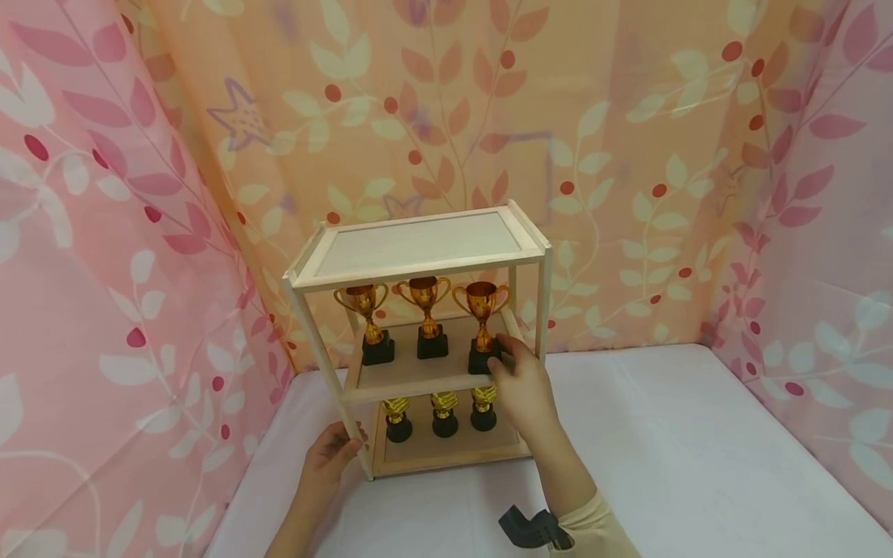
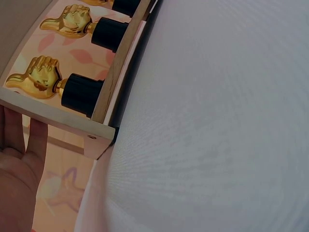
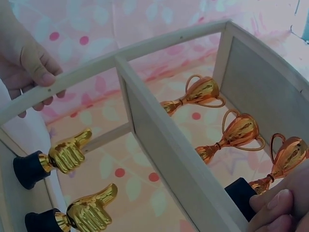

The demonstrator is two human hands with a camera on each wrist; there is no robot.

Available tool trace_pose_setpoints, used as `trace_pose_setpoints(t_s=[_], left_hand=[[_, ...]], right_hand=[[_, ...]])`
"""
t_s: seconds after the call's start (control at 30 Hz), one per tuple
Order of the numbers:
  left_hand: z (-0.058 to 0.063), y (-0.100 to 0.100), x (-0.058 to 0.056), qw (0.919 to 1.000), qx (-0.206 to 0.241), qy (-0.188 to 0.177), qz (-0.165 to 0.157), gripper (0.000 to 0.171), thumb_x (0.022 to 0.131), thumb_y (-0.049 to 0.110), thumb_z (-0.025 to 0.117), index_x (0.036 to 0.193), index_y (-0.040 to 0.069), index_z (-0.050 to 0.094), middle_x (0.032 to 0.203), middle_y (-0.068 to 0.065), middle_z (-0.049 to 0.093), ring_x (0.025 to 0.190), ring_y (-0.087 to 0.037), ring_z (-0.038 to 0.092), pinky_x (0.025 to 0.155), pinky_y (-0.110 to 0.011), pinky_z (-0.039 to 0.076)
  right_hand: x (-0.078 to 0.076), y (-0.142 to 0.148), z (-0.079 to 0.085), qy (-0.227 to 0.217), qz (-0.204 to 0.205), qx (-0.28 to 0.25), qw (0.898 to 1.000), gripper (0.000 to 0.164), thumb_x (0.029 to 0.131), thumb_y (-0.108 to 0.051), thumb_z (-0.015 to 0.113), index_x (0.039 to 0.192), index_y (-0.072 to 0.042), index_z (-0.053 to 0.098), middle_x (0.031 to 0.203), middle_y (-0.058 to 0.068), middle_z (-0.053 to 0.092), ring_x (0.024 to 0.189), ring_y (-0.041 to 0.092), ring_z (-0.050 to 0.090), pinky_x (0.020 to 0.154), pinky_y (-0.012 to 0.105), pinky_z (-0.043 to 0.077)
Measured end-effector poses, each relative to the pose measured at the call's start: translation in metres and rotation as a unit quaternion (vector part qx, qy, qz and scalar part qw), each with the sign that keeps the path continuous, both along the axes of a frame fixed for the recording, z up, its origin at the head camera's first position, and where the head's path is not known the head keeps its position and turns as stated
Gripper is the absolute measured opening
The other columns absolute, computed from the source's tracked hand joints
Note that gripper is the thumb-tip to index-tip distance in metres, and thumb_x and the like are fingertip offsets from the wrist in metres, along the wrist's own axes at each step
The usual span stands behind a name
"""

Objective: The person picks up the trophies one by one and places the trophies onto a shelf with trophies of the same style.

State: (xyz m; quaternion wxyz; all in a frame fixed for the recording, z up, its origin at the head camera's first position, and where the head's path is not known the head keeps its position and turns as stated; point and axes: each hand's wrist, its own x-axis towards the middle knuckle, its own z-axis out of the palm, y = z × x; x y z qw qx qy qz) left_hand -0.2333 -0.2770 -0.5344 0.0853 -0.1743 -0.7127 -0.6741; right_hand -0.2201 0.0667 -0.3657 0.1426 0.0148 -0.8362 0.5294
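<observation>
A pale wooden rack (image 1: pixel 412 380) with a top and two lower shelves stands on the white-covered table. My right hand (image 1: pixel 523 387) pinches the black square base of the rightmost gold cup trophy (image 1: pixel 481 301), which is upright on the middle shelf. Two matching cup trophies, the left one (image 1: pixel 363 301) and the middle one (image 1: pixel 423 293), stand in a row beside it. My left hand (image 1: pixel 329 456) holds the rack's front left post (image 3: pixel 72 76) low down, thumb in front. On the bottom shelf are three gold thumbs-up trophies (image 2: pixel 41 79) with round black bases.
The white tabletop (image 1: pixel 642 442) spreads out around the rack. Behind it hangs an orange leaf-patterned curtain (image 1: pixel 614 194), with a pink curtain (image 1: pixel 139 271) on the left and another (image 1: pixel 823 232) on the right. A black wrist mount (image 1: pixel 533 528) sits at my right sleeve.
</observation>
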Motion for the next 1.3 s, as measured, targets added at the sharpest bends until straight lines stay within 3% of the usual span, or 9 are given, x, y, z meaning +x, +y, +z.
trace_pose_setpoints(t_s=[0.3, 0.53, 0.73, 0.93, 1.13, 1.3], left_hand=[[0.0019, 0.0004, 0.0001, 0.9999, -0.010, 0.002, 0.007, 0.026, 0.098, 0.006, 0.054, 0.123, 0.002, 0.052, 0.109, -0.005, 0.063, 0.100, -0.014, 0.062, 0.087, -0.026, 0.054], [0.0022, 0.0023, 0.0007, 0.9997, -0.011, -0.007, 0.022, 0.025, 0.097, 0.006, 0.054, 0.122, 0.001, 0.053, 0.109, -0.010, 0.063, 0.100, -0.025, 0.063, 0.087, -0.027, 0.055], [0.0006, 0.0011, 0.0001, 0.9998, -0.011, -0.002, 0.015, 0.028, 0.097, 0.005, 0.054, 0.123, -0.006, 0.049, 0.110, -0.011, 0.063, 0.101, -0.024, 0.063, 0.087, -0.026, 0.054], [0.0014, 0.0018, 0.0016, 0.9997, -0.010, -0.006, 0.022, 0.030, 0.097, 0.006, 0.055, 0.123, -0.007, 0.049, 0.110, -0.012, 0.063, 0.099, -0.020, 0.063, 0.086, -0.025, 0.054], [0.0003, 0.0005, 0.0005, 0.9996, 0.005, 0.025, -0.012, 0.028, 0.098, 0.001, 0.050, 0.122, -0.011, 0.046, 0.111, -0.017, 0.060, 0.101, -0.020, 0.062, 0.089, -0.028, 0.055], [0.0002, 0.0004, -0.0015, 0.9995, 0.012, 0.022, -0.020, 0.029, 0.098, 0.002, 0.051, 0.123, -0.012, 0.045, 0.109, -0.012, 0.061, 0.102, -0.020, 0.062, 0.090, -0.030, 0.055]], right_hand=[[-0.0028, 0.0003, 0.0017, -0.007, 0.002, -0.024, 1.000, 0.044, 0.097, -0.023, 0.056, 0.139, -0.012, 0.047, 0.142, 0.010, 0.050, 0.130, 0.029, 0.048, 0.100, 0.048, 0.048], [-0.0027, -0.0002, 0.0008, -0.011, 0.000, -0.029, 1.000, 0.046, 0.098, -0.025, 0.055, 0.140, -0.012, 0.045, 0.143, 0.008, 0.048, 0.132, 0.027, 0.046, 0.103, 0.046, 0.046], [-0.0014, -0.0009, -0.0019, -0.010, -0.009, -0.027, 1.000, 0.046, 0.097, -0.026, 0.055, 0.141, -0.015, 0.045, 0.144, 0.006, 0.048, 0.122, 0.024, 0.052, 0.094, 0.042, 0.049], [-0.0015, -0.0012, -0.0033, -0.004, -0.012, -0.021, 1.000, 0.047, 0.095, -0.026, 0.059, 0.140, -0.015, 0.047, 0.143, 0.006, 0.050, 0.121, 0.023, 0.053, 0.093, 0.041, 0.049], [-0.0035, -0.0034, -0.0014, 0.012, -0.029, 0.006, 1.000, 0.046, 0.094, -0.024, 0.061, 0.137, -0.011, 0.051, 0.139, 0.008, 0.054, 0.126, 0.025, 0.052, 0.101, 0.045, 0.047], [-0.0052, -0.0048, -0.0003, 0.014, -0.048, 0.017, 0.999, 0.045, 0.093, -0.025, 0.062, 0.135, -0.012, 0.053, 0.137, 0.008, 0.055, 0.104, 0.024, 0.057, 0.085, 0.039, 0.050]])
